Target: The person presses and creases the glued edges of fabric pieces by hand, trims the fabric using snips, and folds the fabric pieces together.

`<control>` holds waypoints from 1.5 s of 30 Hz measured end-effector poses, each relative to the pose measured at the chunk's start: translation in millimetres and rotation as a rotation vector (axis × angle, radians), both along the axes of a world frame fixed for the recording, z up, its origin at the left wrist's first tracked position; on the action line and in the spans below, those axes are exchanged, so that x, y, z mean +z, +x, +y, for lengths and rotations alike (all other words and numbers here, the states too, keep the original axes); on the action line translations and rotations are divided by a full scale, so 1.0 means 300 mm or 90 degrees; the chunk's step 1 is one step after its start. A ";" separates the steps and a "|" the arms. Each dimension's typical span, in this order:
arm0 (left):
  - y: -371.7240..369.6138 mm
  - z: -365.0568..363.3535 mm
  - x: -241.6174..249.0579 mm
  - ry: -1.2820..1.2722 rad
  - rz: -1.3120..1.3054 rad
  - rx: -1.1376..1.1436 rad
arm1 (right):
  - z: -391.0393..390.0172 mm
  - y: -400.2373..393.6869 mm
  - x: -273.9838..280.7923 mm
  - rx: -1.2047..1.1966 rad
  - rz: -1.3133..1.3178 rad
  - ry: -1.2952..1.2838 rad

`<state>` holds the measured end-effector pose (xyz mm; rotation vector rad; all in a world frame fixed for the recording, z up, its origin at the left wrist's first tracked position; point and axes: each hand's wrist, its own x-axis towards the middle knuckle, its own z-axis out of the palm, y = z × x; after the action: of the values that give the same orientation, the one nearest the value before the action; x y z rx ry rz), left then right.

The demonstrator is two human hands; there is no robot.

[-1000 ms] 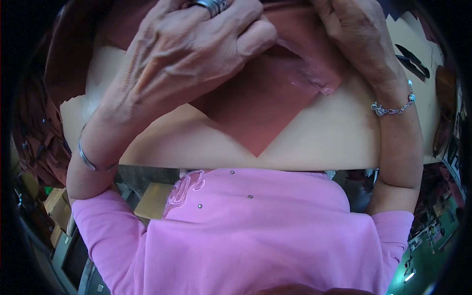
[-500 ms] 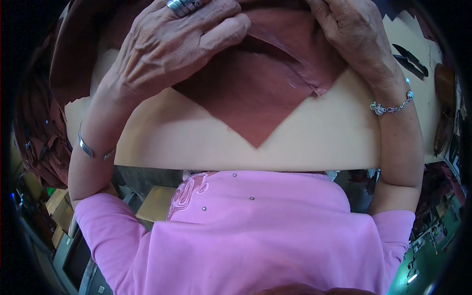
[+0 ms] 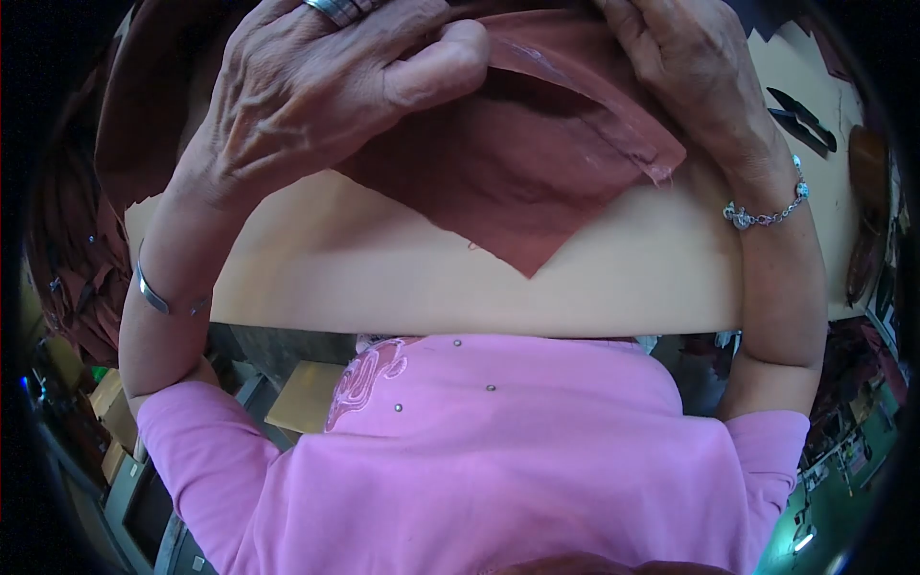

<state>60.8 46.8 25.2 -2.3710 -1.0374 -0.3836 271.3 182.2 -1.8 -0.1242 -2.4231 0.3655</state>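
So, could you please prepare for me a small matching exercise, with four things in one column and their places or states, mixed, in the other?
Things
1. chain bracelet
2. open metal cuff
3. black snips
4. reddish-brown material

Places or states
A. on the pale table, at the person's right
B. has a corner pointing toward the pink shirt
C. around the right wrist
D. on the left forearm

Right pairs: 1-C, 2-D, 3-A, 4-B
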 end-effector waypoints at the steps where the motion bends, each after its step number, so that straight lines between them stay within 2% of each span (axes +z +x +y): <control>1: -0.001 -0.005 0.007 -0.009 0.015 0.011 | 0.008 -0.003 -0.016 0.009 0.029 0.007; 6: 0.038 -0.064 0.087 -0.143 0.163 0.137 | -0.003 0.010 0.016 0.014 -0.008 -0.041; 7: 0.044 -0.061 0.061 -0.071 0.096 0.084 | -0.007 0.016 0.023 0.013 -0.016 -0.054; 10: 0.055 -0.102 0.063 -0.148 0.057 0.083 | -0.017 0.029 0.030 -0.011 -0.041 -0.049; 14: 0.052 -0.172 0.007 -0.115 -0.123 0.011 | -0.012 0.053 0.037 -0.064 -0.090 -0.030; 16: 0.027 -0.192 0.005 -0.143 -0.156 0.049 | -0.007 0.059 0.034 -0.085 -0.147 -0.086; 20: 0.011 -0.180 0.017 -0.178 -0.207 0.110 | -0.010 0.061 0.031 -0.087 -0.140 -0.095; 24: 0.030 -0.135 -0.002 -0.148 -0.261 0.089 | -0.014 0.064 0.029 -0.096 -0.143 -0.094; 28: 0.066 -0.090 0.029 -0.315 -0.221 0.087 | -0.012 0.071 0.036 -0.110 -0.189 -0.099; 34: 0.042 -0.004 0.043 -0.309 -0.089 0.070 | 0.000 0.066 0.009 -0.067 -0.103 -0.052; 37: 0.024 0.022 0.042 -0.249 0.028 0.079 | 0.001 0.067 0.008 -0.074 -0.112 -0.042; 40: 0.036 0.010 0.054 -0.205 0.078 0.053 | -0.002 0.054 0.052 -0.065 -0.144 -0.031; 43: 0.061 -0.021 0.072 -0.176 0.068 0.095 | 0.011 0.058 0.059 -0.009 -0.133 -0.051; 45: 0.073 -0.037 0.098 -0.171 0.075 0.130 | -0.014 0.072 0.071 -0.042 -0.218 -0.153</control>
<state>82.7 35.8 54.7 -2.4511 -1.3294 -0.0293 293.0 178.2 19.6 -0.4013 -2.6925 0.6508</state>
